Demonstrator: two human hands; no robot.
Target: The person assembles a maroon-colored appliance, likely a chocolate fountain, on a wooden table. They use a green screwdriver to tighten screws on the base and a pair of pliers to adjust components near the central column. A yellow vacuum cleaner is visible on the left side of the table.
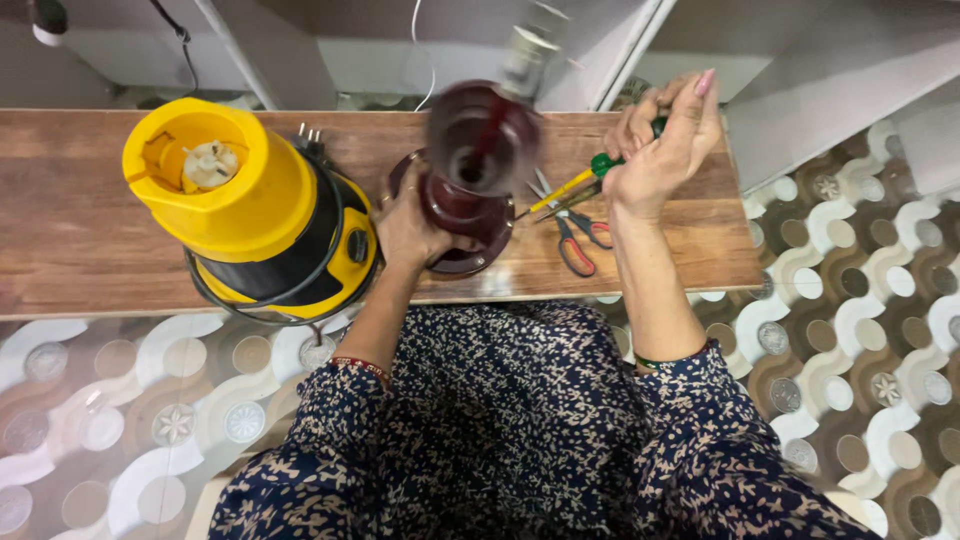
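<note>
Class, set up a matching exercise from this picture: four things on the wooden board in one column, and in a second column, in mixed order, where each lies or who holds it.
Things:
1. Yellow mixer base
2. Maroon jar
3. Screwdriver
4. Scissors

Places:
A. Held in the right hand
B. Lying flat on the board, below the screwdriver's tip
C. Steadied by the left hand, at the board's middle
D. Standing at the left, a black cord looped around it

Pairs: 1-D, 2-C, 3-A, 4-B
</note>
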